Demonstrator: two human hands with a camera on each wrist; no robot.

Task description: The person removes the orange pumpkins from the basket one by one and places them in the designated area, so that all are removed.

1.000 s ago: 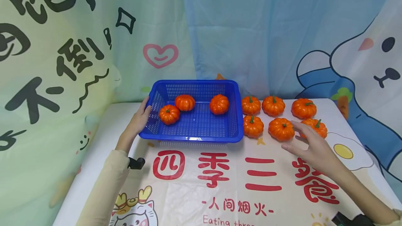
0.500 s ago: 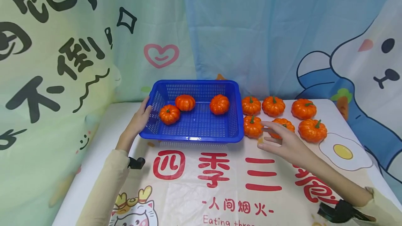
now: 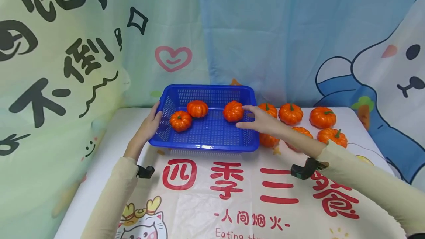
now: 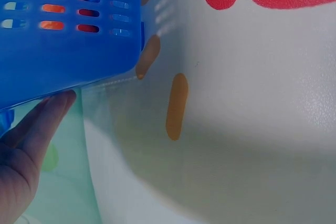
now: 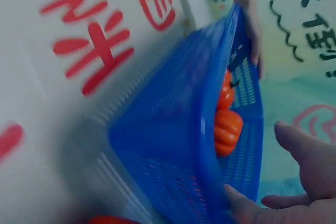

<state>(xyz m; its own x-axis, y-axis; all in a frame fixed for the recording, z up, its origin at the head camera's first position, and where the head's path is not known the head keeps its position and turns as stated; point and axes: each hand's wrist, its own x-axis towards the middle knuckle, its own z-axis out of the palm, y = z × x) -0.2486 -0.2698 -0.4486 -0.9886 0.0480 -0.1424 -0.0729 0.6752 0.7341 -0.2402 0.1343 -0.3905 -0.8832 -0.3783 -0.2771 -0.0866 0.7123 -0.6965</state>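
A blue plastic basket with perforated walls stands on the table. Three small orange pumpkins lie in it: one at the left, another just behind that, and a third toward the right. My left hand rests against the basket's left side, its fingers straight along the outside below the rim. My right hand reaches over the right rim, thumb and fingers spread beside the third pumpkin; nothing shows between them in the right wrist view. Whether it touches that pumpkin I cannot tell.
Right of the basket, several more pumpkins stand in two rows, including one at the back and one at the front right. My right forearm partly covers the front row. A printed curtain hangs behind the table.
My right hand has moved left from the front-row pumpkins, over the basket's right rim. The left hand stays at the basket's left side, and the pumpkins keep their places.
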